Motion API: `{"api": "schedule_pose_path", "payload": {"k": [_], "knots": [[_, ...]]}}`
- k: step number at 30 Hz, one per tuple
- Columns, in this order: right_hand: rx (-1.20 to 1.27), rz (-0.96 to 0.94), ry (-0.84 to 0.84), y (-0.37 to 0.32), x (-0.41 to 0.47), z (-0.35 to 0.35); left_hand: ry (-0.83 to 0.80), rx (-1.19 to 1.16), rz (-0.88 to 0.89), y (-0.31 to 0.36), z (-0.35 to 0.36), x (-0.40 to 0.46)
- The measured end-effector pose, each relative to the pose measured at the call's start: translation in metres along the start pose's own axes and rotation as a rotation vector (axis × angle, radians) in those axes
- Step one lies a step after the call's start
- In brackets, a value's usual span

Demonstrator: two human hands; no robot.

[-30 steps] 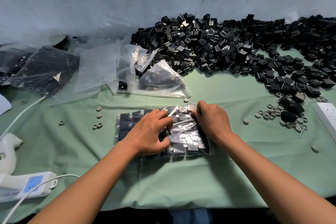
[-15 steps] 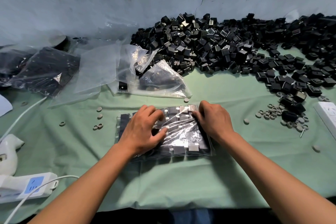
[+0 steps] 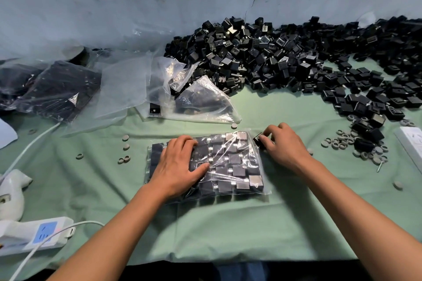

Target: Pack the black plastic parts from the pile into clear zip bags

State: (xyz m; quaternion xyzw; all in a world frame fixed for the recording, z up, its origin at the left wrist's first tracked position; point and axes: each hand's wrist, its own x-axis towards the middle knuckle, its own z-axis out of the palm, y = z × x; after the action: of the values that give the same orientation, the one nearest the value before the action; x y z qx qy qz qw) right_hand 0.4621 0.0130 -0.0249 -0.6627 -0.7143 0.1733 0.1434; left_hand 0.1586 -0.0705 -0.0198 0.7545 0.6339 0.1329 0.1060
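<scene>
Right hand (image 3: 283, 143) shifted off crinkly clear bag (image 3: 228, 162) (pinching boxy black part (image 3: 259, 139)), left hand (image 3: 178, 166) pressing flat

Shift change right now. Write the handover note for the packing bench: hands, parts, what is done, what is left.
Left hand: flat, pressing the filled bag on the green cloth.
Right hand: fingers pinch one black part at the bag's right edge.
Done: this bag holds rows of parts; packed bags lie far left.
Left: get that part in, seal the bag, then work through the pile using the empty bags.
</scene>
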Motion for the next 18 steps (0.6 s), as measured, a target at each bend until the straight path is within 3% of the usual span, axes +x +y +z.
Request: {"api": "schedule_pose_path", "payload": {"k": [6, 13, 18], "knots": [[0.149, -0.202, -0.147, 0.009, -0.001, -0.010, -0.081, 0.032, 0.003, 0.005, -0.006, 0.006], [0.184, -0.171, -0.048, 0.016, 0.000, -0.008, -0.207, 0.051, -0.003, 0.041, 0.004, 0.027], [0.139, -0.171, -0.027, 0.019, -0.005, -0.014, -0.198, 0.112, -0.038, 0.042, 0.013, 0.026]]}}
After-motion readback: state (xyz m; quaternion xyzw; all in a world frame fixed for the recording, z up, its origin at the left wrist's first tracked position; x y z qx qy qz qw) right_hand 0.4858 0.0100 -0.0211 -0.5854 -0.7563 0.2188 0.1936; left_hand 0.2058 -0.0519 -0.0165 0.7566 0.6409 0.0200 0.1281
